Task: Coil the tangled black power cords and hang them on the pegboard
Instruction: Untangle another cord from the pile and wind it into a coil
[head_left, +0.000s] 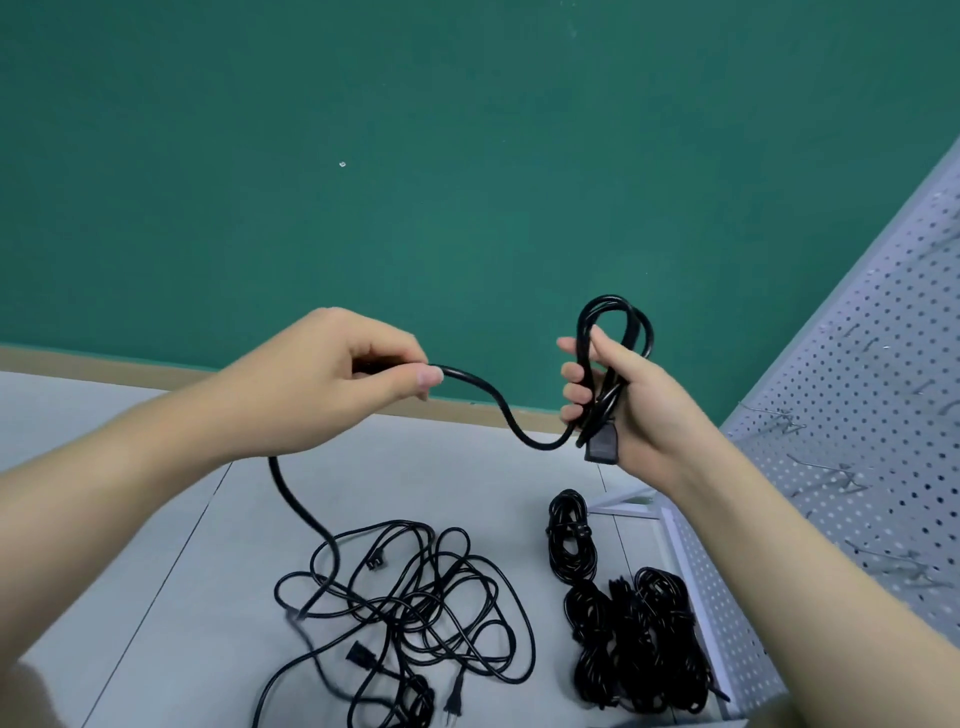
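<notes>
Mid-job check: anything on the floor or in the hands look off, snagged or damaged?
No damage shows. The cord runs from the right hand, which holds a small coil, through the left hand down into the tangled pile, where it could snag. The bundled cords lie beside the pegboard.

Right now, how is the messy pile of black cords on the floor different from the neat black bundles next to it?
The loose tangle of black cords sprawls in wide open loops with plugs showing; the tight black cord bundles are wound compact and lie side by side. One cord rises from the tangle to the left hand; no hand touches the bundles. Both lie on the grey floor.
</notes>
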